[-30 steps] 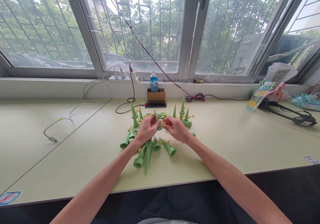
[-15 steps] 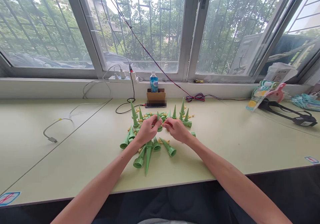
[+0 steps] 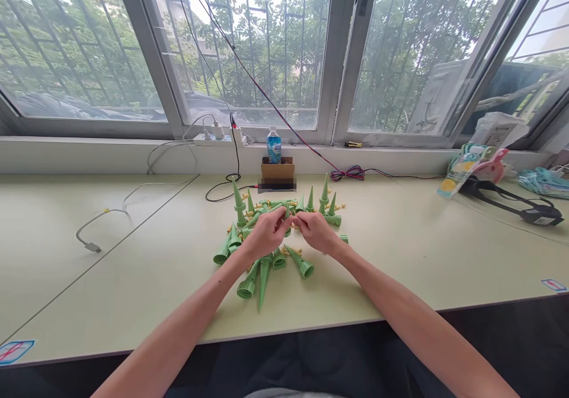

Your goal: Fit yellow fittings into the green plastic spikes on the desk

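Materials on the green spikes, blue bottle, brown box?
Green spikes: likely molded plastic, satin; even color, soft sheen, ridged rims on the open ends.
Blue bottle: probably clear plastic, glossy; slim capped drink-bottle shape, though glass can't be ruled out.
Brown box: looks like cardboard, matte; plain brown, flat panels.

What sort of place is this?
Probably a workroom, though I can't be certain: a long, pale table runs beneath barred windows, and many green spiked pieces are gathered on it.
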`<move>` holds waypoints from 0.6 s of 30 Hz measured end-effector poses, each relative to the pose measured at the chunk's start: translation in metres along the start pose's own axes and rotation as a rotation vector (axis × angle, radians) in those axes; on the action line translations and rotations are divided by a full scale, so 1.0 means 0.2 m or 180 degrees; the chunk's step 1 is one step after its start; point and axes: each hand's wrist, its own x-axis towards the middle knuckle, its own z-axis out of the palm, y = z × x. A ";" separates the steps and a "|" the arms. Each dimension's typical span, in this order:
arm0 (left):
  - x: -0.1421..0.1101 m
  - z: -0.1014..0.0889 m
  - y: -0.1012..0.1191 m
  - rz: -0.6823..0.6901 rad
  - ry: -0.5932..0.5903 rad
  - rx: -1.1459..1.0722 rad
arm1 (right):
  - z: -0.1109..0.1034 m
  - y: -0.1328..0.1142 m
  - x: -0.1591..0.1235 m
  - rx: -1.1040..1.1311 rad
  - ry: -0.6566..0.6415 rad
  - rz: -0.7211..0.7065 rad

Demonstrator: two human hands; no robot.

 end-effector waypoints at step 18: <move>0.00 0.00 0.00 -0.0128 0.0159 0.0056 | -0.02 -0.04 0.00 0.0387 0.0085 0.0240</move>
